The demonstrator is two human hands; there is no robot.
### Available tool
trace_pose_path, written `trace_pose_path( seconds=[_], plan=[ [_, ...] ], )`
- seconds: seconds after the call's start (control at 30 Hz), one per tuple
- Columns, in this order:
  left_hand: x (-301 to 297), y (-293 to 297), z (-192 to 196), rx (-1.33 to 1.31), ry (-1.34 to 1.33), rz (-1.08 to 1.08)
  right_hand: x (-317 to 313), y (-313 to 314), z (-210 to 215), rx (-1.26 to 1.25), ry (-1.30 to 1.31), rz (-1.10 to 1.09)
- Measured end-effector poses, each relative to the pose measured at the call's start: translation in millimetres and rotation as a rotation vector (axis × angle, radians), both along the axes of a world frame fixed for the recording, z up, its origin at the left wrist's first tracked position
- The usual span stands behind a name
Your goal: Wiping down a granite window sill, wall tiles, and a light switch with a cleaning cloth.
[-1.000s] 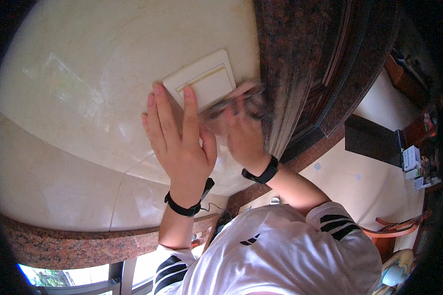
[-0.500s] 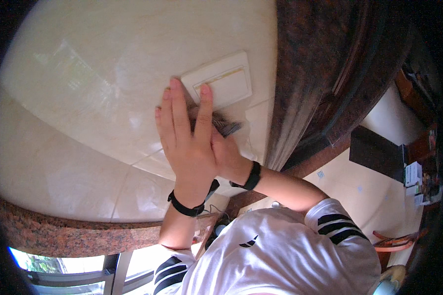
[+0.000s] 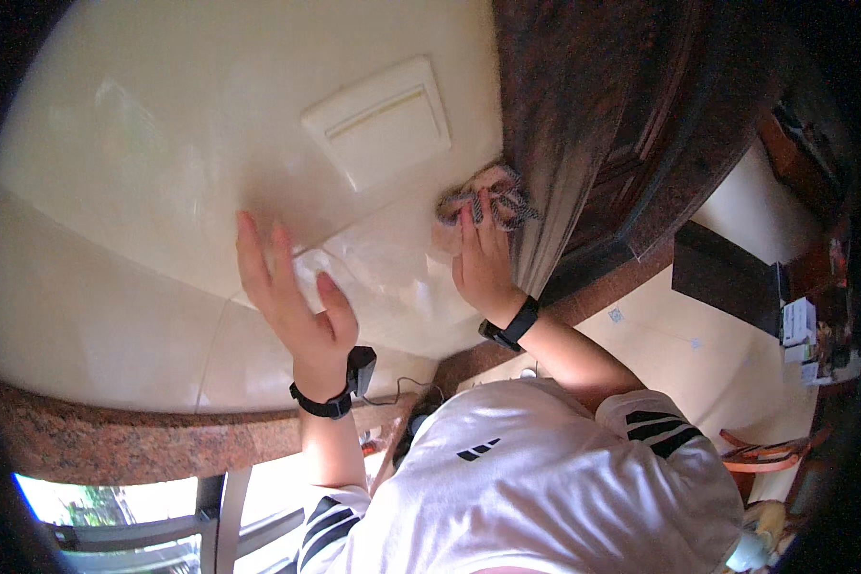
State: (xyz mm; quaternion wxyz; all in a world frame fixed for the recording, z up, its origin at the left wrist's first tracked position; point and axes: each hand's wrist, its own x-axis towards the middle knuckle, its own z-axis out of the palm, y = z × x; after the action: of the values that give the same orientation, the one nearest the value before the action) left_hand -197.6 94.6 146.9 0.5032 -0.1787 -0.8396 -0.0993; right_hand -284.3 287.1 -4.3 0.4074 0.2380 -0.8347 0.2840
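A crumpled grey and pinkish cloth (image 3: 509,203) lies against the cream tiled wall (image 3: 191,105), right where the tiles meet the dark stone trim. My right hand (image 3: 488,263) presses it there with the fingers on top of it. Up and to the left of the cloth is a white wall switch (image 3: 392,129), its whole plate uncovered. My left hand (image 3: 301,306) is open with nothing in it, fingers apart and thumb out, below and left of the switch. Whether its fingertips touch the tiles I cannot tell. Each wrist wears a black band.
Dark stone trim (image 3: 555,105) runs beside the tiles on the right. A reddish granite ledge (image 3: 96,435) borders the wall at lower left, above a window (image 3: 124,507). A thin cable (image 3: 402,390) hangs near my left wrist. Small boxes (image 3: 798,323) stand far right.
My hands have parted: the left has moved down and left away from the switch. The right, with the cloth, has shifted right to the stone trim, leaving the switch uncovered.
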Motion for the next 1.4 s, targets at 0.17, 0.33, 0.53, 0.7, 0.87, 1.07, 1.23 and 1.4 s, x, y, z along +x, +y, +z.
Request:
trace_pose_path(
  seconds=[0.17, 0.33, 0.53, 0.7, 0.87, 1.07, 1.23, 1.4],
  plan=[
    [40.3, -38.2, -70.3, 0.161, 0.050, 0.171, -5.1, 3.8, -5.7, -0.056, -0.084, 0.137],
    [97.7, -55.1, -99.3, 0.226, 0.004, 0.415, -1.0, 1.7, 12.4, -0.031, -0.008, 0.133],
    [138.4, -62.3, -95.8, 0.239, 0.166, 0.510, 6.8, -37.0, 31.2, 0.002, 0.098, 0.258],
    [194.4, -55.9, -92.8, 0.170, 0.099, 0.709, 17.3, -67.7, 38.9, 0.109, 0.195, 0.363],
    [241.7, -22.4, -92.7, 0.185, -0.065, 0.896, 24.5, -108.5, 24.8, 0.108, 0.133, 0.548],
    [291.5, 17.2, -122.2, 0.345, -0.210, 0.983, 30.2, -153.8, -59.7, 0.244, 0.152, 0.818],
    [324.0, 36.7, -134.6, 0.463, -0.229, 1.091, 24.6, -146.6, -47.4, 0.282, 0.259, 0.722],
    [365.4, 31.1, -151.3, 0.588, -0.138, 1.056, 21.3, -133.2, -44.2, 0.383, 0.335, 0.641]
  ],
)
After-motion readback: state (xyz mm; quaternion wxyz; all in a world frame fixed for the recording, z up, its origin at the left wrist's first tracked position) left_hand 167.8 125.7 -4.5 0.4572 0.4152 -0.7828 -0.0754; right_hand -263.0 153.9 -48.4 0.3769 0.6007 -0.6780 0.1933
